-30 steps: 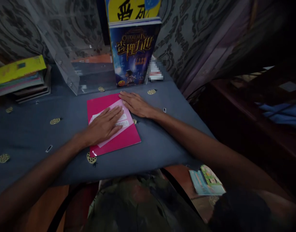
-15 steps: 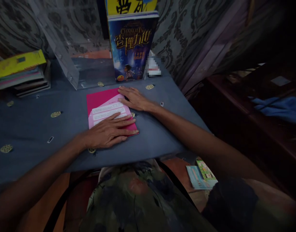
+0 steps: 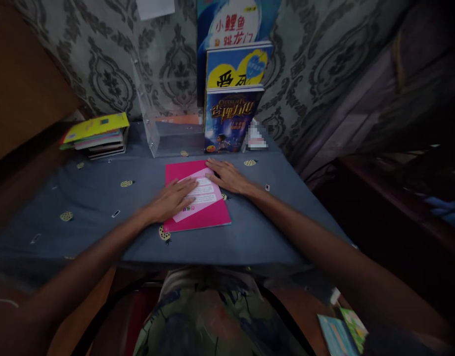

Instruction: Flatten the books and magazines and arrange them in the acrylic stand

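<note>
A pink book (image 3: 208, 216) lies flat on the blue cloth-covered table, in front of me. Its upward face carries a lighter pink panel with white text strips. My left hand (image 3: 171, 200) rests on the book's left part, fingers stretched out across the panel. At the upper right corner of the book lies my right hand (image 3: 227, 176), its fingers extended over the edge. Both palms face down, and neither hand grips anything. Parts of the cover are hidden under the fingers.
A clear acrylic rack (image 3: 153, 133) stands behind, with several upright books, a blue one (image 3: 231, 121) foremost. To the left is a stack of books (image 3: 105, 136). The tablecloth (image 3: 260, 237) has a pineapple print. More books (image 3: 339, 333) lie low at the right.
The view has tilted up and shifted left, showing more of the wall and rack. My left hand has moved up the cover, uncovering its lower part. My right hand stays at the upper right corner.
</note>
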